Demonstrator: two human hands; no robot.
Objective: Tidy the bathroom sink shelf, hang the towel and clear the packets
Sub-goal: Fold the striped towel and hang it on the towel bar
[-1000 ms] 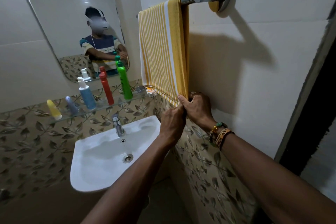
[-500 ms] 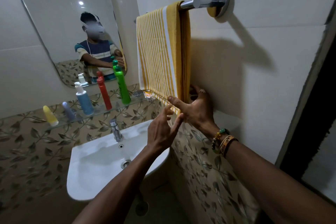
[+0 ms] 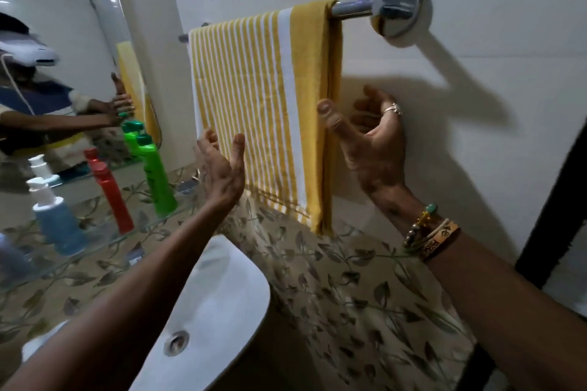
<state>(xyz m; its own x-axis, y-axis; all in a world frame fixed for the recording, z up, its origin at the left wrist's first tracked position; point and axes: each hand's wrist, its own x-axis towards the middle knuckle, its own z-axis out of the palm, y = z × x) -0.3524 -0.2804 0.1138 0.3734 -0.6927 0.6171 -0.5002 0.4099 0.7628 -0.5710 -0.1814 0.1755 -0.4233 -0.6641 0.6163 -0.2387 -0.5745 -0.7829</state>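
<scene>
A yellow and white striped towel [image 3: 263, 111] hangs folded over the chrome towel bar [image 3: 352, 11] on the white wall. My left hand [image 3: 222, 168] is raised in front of the towel's lower left part, fingers spread, holding nothing. My right hand [image 3: 371, 136] is open beside the towel's right edge, its thumb at that edge and its fingers between towel and wall. On the glass shelf [image 3: 104, 232] stand a green bottle [image 3: 157, 178], a red bottle [image 3: 111, 197] and a blue pump bottle [image 3: 54, 216].
A white sink [image 3: 222, 311] with a drain sits below the shelf. A mirror [image 3: 63, 73] hangs on the left wall. Leaf-patterned tiles [image 3: 349, 295] cover the lower wall. A dark door frame [image 3: 556, 200] runs down the right side.
Both hands have let go of the towel's bottom edge and moved up and apart, fingers now spread. The camera has moved closer to the towel.
</scene>
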